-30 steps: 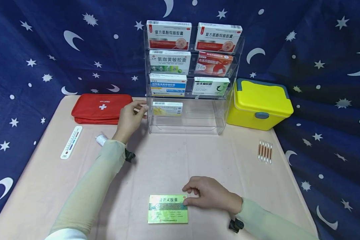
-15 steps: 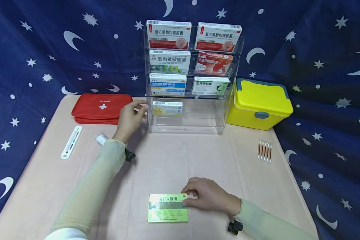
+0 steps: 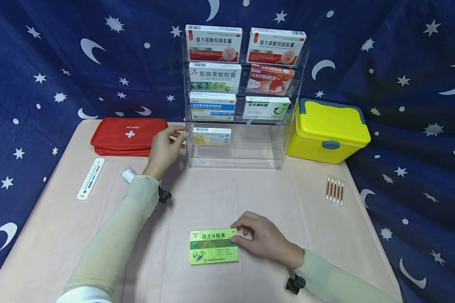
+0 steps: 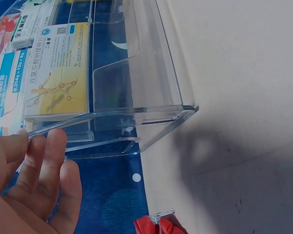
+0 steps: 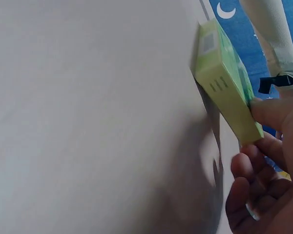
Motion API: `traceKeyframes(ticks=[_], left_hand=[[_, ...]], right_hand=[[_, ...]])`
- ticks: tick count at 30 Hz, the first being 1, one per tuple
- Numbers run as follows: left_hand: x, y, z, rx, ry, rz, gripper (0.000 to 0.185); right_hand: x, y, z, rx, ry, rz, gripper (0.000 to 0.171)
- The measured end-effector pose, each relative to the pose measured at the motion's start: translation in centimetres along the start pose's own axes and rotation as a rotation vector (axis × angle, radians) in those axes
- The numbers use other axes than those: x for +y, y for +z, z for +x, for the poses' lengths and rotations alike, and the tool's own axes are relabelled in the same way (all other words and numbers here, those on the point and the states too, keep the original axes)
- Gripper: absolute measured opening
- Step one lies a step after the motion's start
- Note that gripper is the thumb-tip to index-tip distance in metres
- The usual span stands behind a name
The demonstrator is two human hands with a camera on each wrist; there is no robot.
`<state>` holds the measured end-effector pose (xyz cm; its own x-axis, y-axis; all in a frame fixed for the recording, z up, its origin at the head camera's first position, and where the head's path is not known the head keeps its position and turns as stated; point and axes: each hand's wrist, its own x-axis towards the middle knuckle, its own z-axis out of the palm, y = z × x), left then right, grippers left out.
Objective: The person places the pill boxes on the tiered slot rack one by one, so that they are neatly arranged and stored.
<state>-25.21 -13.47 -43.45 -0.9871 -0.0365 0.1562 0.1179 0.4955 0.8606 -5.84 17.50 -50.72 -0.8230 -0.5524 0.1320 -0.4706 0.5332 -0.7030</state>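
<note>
Green medicine box (image 3: pixel 213 246), long axis left-right, tilted up in right hand (image 3: pixel 263 240).

what is there, counted

eight medicine boxes in all: seven stand in the clear rack (image 3: pixel 277 147) beyond the left hand (image 3: pixel 164 149), and one green box (image 3: pixel 213 246) is pinched by the right hand (image 3: pixel 263 242). of the seven, two are red-and-white on the top tier, two sit on the second tier, two on the third, and one yellow box (image 3: pixel 211 136) stands just beside the left hand's fingertips. one clear rack with four tiers. one red first-aid pouch (image 3: pixel 129 136) and one thermometer (image 3: pixel 90 178) to the left of the left hand. one small white roll (image 3: pixel 128 175) near that wrist. one yellow case (image 3: pixel 327 131) and one strip of swabs (image 3: pixel 335 190) beyond the right hand. two hands, one surface (image 3: pixel 212 198).
</note>
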Motion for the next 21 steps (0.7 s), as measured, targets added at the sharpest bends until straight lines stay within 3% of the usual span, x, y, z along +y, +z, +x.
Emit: traceKeyframes(ticks=[4, 10, 21], left_hand=[[-0.03, 0.02, -0.03, -0.001, 0.007, -0.003, 0.028], [-0.12, 0.06, 0.01, 0.003, 0.016, -0.001, 0.027], [-0.24, 0.10, 0.10, 0.008, 0.031, -0.001, 0.027]], right_hand=[[0.12, -0.15, 0.03, 0.059, 0.053, 0.003, 0.024], [0.25, -0.16, -0.01, 0.075, 0.079, 0.010, 0.025], [-0.34, -0.27, -0.82, 0.090, -0.099, 0.108, 0.029]])
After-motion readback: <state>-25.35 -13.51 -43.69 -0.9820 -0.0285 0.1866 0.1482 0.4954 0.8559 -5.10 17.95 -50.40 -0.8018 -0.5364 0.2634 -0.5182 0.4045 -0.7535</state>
